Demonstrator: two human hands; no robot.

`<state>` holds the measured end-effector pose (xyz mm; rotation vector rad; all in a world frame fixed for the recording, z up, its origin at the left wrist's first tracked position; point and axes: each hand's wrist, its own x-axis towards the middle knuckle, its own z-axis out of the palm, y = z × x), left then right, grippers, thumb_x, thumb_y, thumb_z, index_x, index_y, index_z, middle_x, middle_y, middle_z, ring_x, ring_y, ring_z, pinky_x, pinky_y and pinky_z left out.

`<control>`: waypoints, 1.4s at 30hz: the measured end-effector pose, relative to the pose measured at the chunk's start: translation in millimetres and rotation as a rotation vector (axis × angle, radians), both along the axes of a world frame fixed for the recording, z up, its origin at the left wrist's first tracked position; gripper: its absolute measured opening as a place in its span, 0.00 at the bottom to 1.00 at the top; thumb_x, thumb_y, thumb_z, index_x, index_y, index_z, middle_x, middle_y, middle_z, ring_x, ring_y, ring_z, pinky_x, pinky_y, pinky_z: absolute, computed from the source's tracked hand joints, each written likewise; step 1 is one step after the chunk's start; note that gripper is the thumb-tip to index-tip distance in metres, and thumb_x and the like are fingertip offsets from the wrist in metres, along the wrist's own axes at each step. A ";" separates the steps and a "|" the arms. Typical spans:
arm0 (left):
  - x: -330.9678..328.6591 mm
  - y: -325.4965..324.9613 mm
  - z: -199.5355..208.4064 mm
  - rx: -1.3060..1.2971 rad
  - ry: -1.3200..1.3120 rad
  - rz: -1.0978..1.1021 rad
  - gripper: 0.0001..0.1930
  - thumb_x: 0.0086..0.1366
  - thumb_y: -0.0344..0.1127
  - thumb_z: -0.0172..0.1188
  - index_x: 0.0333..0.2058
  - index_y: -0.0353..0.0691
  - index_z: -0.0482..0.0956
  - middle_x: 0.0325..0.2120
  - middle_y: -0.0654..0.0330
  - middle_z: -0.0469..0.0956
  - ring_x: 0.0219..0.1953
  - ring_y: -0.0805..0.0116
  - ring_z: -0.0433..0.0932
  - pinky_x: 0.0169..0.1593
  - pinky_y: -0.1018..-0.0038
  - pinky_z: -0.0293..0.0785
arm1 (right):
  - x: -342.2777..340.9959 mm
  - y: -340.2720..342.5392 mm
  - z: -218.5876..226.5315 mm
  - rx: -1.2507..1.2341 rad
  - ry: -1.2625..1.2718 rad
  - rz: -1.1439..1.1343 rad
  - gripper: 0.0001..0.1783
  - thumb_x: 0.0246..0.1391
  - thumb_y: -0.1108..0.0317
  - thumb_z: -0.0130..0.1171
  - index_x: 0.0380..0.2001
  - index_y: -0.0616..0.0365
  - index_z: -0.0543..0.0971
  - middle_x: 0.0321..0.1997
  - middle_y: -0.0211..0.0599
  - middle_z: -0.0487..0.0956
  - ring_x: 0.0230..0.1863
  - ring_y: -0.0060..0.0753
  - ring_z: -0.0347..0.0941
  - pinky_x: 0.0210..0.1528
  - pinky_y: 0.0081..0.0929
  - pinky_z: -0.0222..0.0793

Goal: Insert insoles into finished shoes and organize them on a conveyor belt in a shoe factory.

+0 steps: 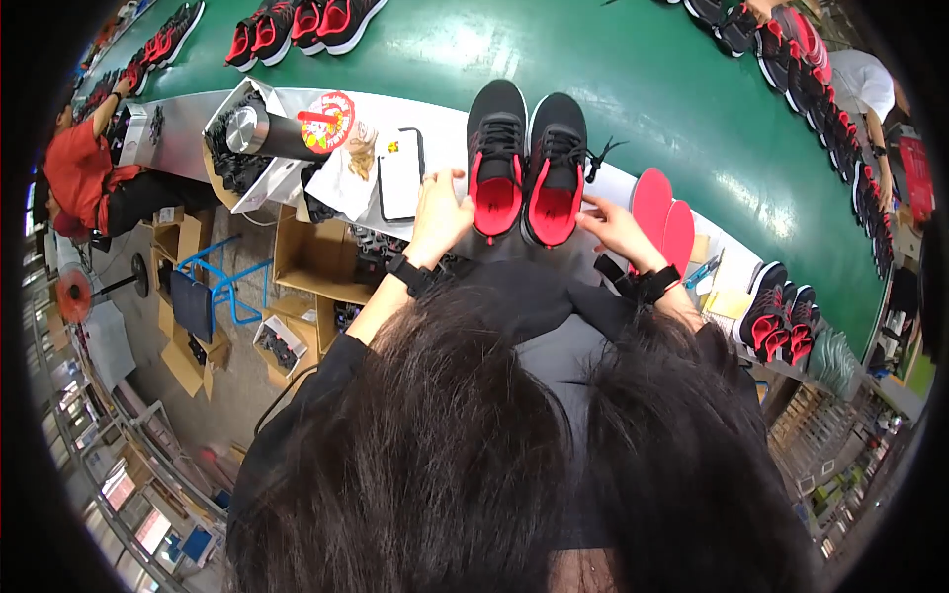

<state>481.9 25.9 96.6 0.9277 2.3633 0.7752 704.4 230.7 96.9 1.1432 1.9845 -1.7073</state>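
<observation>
A pair of black sneakers with red linings stands side by side in front of me, toes pointing away: the left sneaker [496,138] and the right sneaker [559,143]. My left hand [442,212] is just left of the left sneaker's heel, its fingers apart and holding nothing. Beside the right sneaker's heel is my right hand [615,232], fingers loosely spread with the tips at the shoe's side; whether they touch it is hard to tell. Two red insoles [650,203] lie to the right of this hand. A white-backed phone [400,178] rests left of my left hand.
A green conveyor belt [633,59] runs beyond the white ledge, with rows of sneakers [306,25] on it. On the ledge are a dark tumbler [262,131], a box of black pieces [237,163] and more sneakers [776,321]. A person in red [84,168] sits at far left.
</observation>
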 end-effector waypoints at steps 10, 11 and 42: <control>19.2 -3.4 39.9 0.316 0.131 0.057 0.18 0.52 0.22 0.53 0.45 0.37 0.70 0.39 0.49 0.69 0.45 0.52 0.68 0.50 0.59 0.66 | 54.8 -7.2 32.9 0.555 -0.258 0.311 0.25 0.44 0.61 0.67 0.46 0.56 0.72 0.40 0.43 0.77 0.46 0.47 0.75 0.47 0.40 0.71; 22.9 -4.8 41.2 0.299 0.073 0.063 0.19 0.52 0.22 0.53 0.45 0.38 0.70 0.39 0.50 0.70 0.44 0.52 0.68 0.49 0.59 0.67 | 79.1 -14.6 26.9 0.672 -0.174 0.344 0.29 0.43 0.64 0.69 0.49 0.55 0.70 0.46 0.43 0.73 0.52 0.48 0.70 0.50 0.40 0.69; 70.3 25.7 26.7 -0.051 0.581 -0.328 0.28 0.35 0.50 0.76 0.36 0.47 0.80 0.43 0.53 0.73 0.51 0.57 0.70 0.55 0.60 0.59 | 159.9 -55.3 -31.2 1.149 -0.113 0.106 0.35 0.47 0.57 0.65 0.61 0.37 0.68 0.62 0.41 0.65 0.60 0.48 0.60 0.58 0.43 0.60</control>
